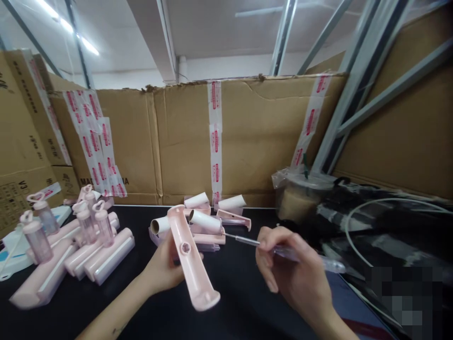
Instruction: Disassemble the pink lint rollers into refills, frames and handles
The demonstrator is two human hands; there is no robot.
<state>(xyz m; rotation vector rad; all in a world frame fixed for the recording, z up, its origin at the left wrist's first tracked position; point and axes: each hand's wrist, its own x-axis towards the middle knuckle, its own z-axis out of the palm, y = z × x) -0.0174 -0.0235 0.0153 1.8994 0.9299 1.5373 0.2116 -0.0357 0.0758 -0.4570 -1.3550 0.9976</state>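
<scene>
My left hand [165, 267] is closed round a long pink plastic half-shell [189, 264], tilted with its hollow side towards me. A small round socket shows in the middle of the shell. In my right hand [295, 269] is a screwdriver [247, 241] with a thin metal shaft and a clear handle; its tip points left, apart from the shell in this view. Behind the shell lie white paper rolls [205, 220] and more pink shell parts [233, 219]. Part of my left hand is hidden behind the shell.
Several pink roller bodies with clear handles [102, 226] stand on the black table [148, 316] at left. A lidded drink cup [300, 196] is at the back right, beside dark plastic bags [389, 231] and a pale cable [348, 226]. Taped cardboard [184, 141] walls the back.
</scene>
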